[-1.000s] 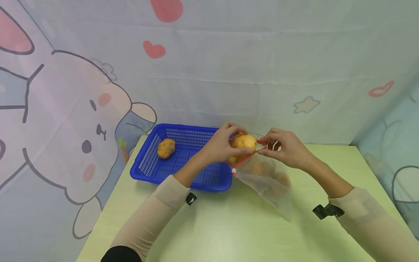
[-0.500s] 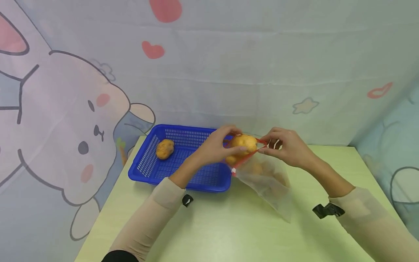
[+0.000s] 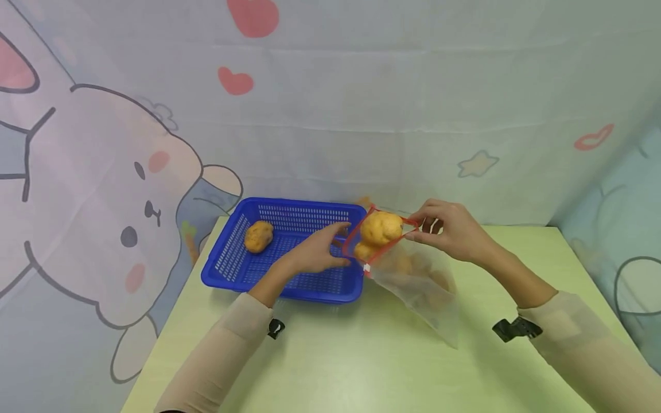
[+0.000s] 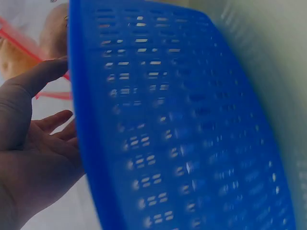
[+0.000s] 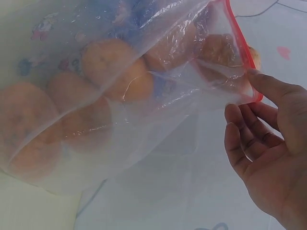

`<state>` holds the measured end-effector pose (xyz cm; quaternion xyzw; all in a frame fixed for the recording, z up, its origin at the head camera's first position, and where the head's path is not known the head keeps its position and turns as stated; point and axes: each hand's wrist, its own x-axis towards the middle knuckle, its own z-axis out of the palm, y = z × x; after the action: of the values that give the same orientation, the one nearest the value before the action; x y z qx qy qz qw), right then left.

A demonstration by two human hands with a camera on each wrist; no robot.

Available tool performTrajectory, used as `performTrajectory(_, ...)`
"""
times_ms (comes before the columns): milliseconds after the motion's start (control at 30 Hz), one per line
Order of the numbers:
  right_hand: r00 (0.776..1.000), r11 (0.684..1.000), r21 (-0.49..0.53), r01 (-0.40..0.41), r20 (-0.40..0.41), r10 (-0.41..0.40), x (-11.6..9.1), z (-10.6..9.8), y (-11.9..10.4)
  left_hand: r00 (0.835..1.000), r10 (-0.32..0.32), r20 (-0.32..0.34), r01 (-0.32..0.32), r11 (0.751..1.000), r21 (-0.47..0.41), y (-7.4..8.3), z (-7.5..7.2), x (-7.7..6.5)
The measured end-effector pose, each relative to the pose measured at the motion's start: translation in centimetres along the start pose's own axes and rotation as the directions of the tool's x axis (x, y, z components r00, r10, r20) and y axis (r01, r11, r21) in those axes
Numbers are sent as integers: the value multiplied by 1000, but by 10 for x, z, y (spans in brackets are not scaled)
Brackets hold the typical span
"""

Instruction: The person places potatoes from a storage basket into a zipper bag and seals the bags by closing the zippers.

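A clear zip bag [image 3: 413, 292] with a red-edged mouth leans by the basket and holds several potatoes [image 5: 117, 69]. One potato [image 3: 381, 228] sits in its open mouth. My right hand [image 3: 449, 232] pinches the red edge at the mouth's right corner, between thumb and fingers in the right wrist view. My left hand [image 3: 316, 252] is over the right part of the blue basket [image 3: 281, 294], its fingers apart and holding nothing. The left wrist view shows that hand [image 4: 43, 153] partly behind the basket's rim. Another potato [image 3: 259, 237] lies at the basket's left end.
The basket and bag stand on a pale green table [image 3: 330, 355]. Behind it hangs a cloth backdrop [image 3: 335, 115] with cartoon prints, close to the basket's far side. The basket's right rim is beside the bag's mouth.
My left hand has let go of the potato at the bag's mouth and drawn back left over the basket. The potato stays in the mouth; my right hand keeps its pinch.
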<state>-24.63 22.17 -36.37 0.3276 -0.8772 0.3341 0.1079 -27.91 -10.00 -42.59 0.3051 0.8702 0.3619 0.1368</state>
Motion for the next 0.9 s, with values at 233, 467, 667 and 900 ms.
performTrajectory(233, 999, 1000, 1, -31, -12, 31, -7, -4, 1, 1000, 11, -27, -10, 999, 36, 8, 1, 9)
performTrajectory(467, 994, 996, 17, -89, -62, 90, -23, -28, -1, 996, 89, -15, -89, 996, 15, 41, -23, 14)
performTrajectory(667, 979, 972, 157, -176, -72, 189, -32, -52, -6, 979, 185, -80, -192, 977, -91, 78, -52, 19)
performTrajectory(900, 956, 907, 333, -258, -47, 289, -41, -53, -1, 965, 240, -107, -248, 966, -67, 99, -55, 21)
